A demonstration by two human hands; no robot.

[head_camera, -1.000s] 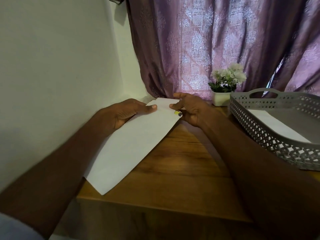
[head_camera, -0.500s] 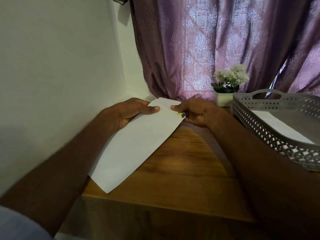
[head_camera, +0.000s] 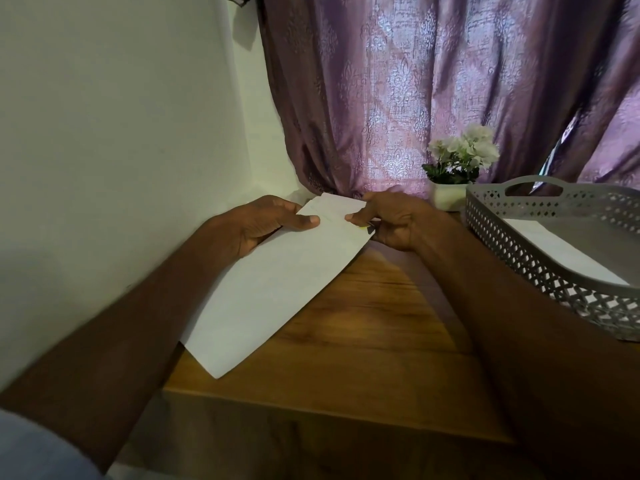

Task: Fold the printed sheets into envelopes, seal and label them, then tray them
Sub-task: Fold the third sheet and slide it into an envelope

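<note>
White envelope (head_camera: 277,289) on wooden table (head_camera: 363,341), far end pinched between left hand (head_camera: 256,225), right hand (head_camera: 391,220)

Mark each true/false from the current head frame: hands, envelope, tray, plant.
1. Both hands hold the long white paper envelope at its far end. True: the left hand and right hand both pinch it there.
2. The grey perforated plastic tray holds nothing. False: a white sheet lies inside.
3. The small white-flowered potted plant stands in front of the purple patterned curtain. True.
4. The envelope lies inside the tray. False: it is over the brown wooden table, left of the tray.
</note>
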